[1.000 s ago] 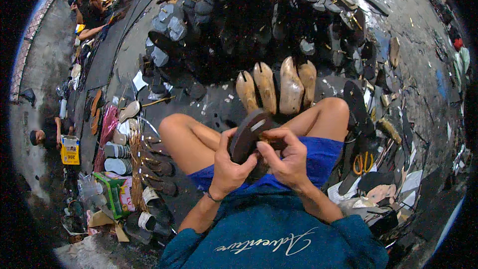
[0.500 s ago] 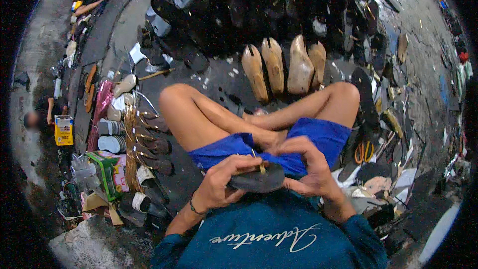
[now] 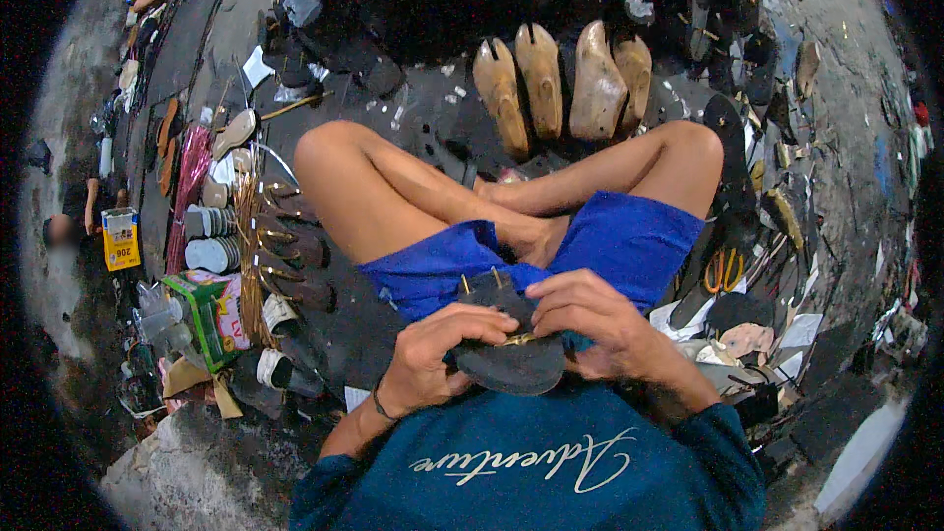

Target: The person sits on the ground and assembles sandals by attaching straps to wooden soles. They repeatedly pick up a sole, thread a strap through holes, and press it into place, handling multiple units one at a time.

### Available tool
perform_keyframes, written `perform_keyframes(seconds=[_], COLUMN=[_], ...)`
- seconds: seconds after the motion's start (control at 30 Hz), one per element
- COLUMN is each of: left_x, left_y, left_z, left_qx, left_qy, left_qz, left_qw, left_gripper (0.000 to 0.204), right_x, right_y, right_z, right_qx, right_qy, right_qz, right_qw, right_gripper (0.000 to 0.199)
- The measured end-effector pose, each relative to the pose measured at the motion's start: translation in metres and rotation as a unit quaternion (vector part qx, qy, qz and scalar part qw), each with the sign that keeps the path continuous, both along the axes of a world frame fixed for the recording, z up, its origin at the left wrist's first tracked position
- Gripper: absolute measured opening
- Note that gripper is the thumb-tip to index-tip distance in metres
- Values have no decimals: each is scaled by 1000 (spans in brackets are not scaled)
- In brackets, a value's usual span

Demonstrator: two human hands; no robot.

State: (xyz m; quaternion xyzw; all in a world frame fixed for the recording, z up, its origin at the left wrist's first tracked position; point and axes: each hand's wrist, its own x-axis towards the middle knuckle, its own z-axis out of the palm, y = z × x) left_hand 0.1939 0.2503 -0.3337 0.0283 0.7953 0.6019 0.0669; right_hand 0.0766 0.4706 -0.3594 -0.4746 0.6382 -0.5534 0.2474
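Sitting cross-legged on a dark, littered floor (image 3: 413,128), the person holds a black sandal sole (image 3: 511,359) over the lap, close to the chest. The left hand (image 3: 438,354) clasps its near edge with curled fingers; the right hand (image 3: 590,320) pinches a brass-coloured fitting on top. To the left lie a green carton (image 3: 202,315) and a small yellow box (image 3: 121,236) with a white label. Four wooden shoe lasts (image 3: 560,88) stand beyond the knees, among rows of dark sandals (image 3: 324,39).
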Motion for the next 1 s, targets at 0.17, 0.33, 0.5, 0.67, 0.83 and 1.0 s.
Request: perform_keyframes(seconds=[0.17, 0.33, 0.5, 0.67, 0.83, 1.0], left_x=[2, -44, -27, -50, -65, -88], left_y=[8, -14, -7, -7, -23, -40], left_z=[-12, 4, -76, -84, -89, -77], left_qx=[44, 78, 479, 424, 404, 360], left_qy=[18, -45, -190, -178, -117, -149], left_qz=[115, 382, 219, 199, 253, 377], left_qw=[992, 920, 828, 865, 871, 840], left_gripper=[23, 22, 46, 51, 55, 54], right_x=[-19, -135, -183, -181, -149, -35], right_y=[-14, -41, -57, -70, -31, 12], right_z=[-19, -87, -195, -241, -167, -29], right_qx=[-30, 157, 499, 309, -15, 5], right_qy=[-39, 150, 205, 29, -374, -482], right_qz=[7, -417, -424, -573, -421, -224], right_qw=[999, 883, 727, 758, 826, 847], right_gripper=[40, 59, 70, 76, 48, 52])
